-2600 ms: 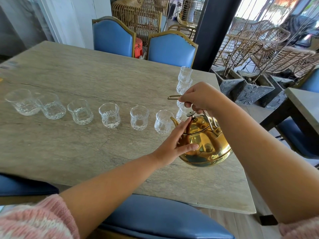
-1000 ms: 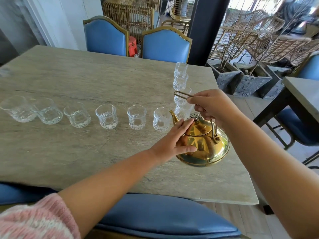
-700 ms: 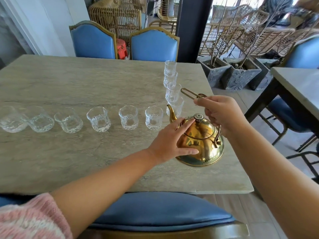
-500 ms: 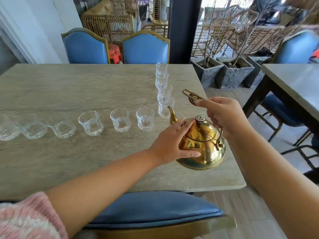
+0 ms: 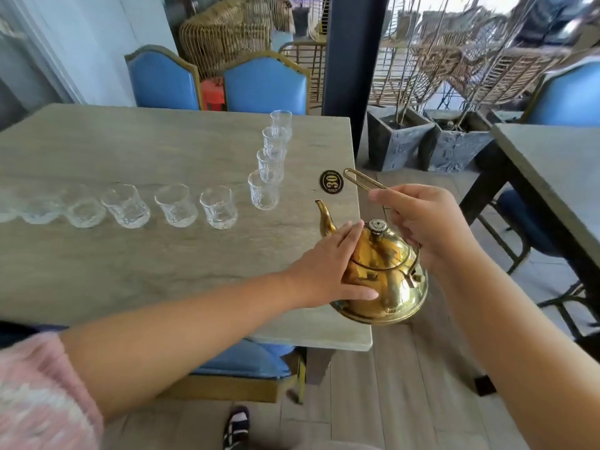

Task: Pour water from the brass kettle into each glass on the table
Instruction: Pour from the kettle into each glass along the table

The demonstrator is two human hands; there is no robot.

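Kettle is over the near right corner of the counter. I'd say it's lifted, since its belly hangs past the edge. My right fingers are curled round the wire handle to carry the weight. My left fingers lie flat and straight on the side and lid, gripping nothing, probably to steady the tilt and keep the lid on. Spout aims toward the closest glass, with a gap between. The other glasses run off left and away, so there's open counter ahead. The drop-off on the right is my worry.
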